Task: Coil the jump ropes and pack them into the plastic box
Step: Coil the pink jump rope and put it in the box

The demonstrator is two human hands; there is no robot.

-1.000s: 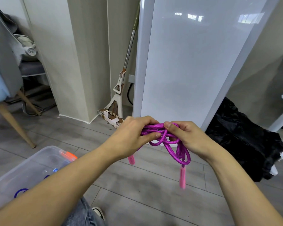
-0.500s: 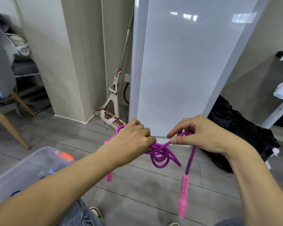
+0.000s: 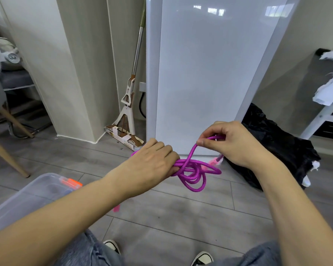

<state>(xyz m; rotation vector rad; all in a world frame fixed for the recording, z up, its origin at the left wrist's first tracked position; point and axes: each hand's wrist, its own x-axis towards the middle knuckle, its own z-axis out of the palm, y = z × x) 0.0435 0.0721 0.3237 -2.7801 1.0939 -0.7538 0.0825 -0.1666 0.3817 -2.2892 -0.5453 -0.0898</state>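
A purple jump rope (image 3: 193,172) hangs in loose loops between my hands, above the grey floor. My left hand (image 3: 152,166) grips the bundled coils at their left side. My right hand (image 3: 233,143) pinches a free strand and holds it up and to the right. One pink handle (image 3: 215,161) shows below my right hand; the other pink handle (image 3: 116,208) peeks out under my left forearm. The clear plastic box (image 3: 33,194) with an orange latch (image 3: 70,182) stands at the lower left, partly hidden by my left arm.
A white cabinet panel (image 3: 210,73) stands straight ahead. A mop (image 3: 130,96) leans in the corner to its left. A black bag (image 3: 277,146) lies on the floor at right, below a white rack (image 3: 327,110). A chair leg (image 3: 6,152) stands at left. My shoes (image 3: 202,258) show at the bottom.
My right hand has pulled a strand out of the bundle, up and to the right. The pink handle that hung low has risen to just under that hand. My left hand kept its grip.
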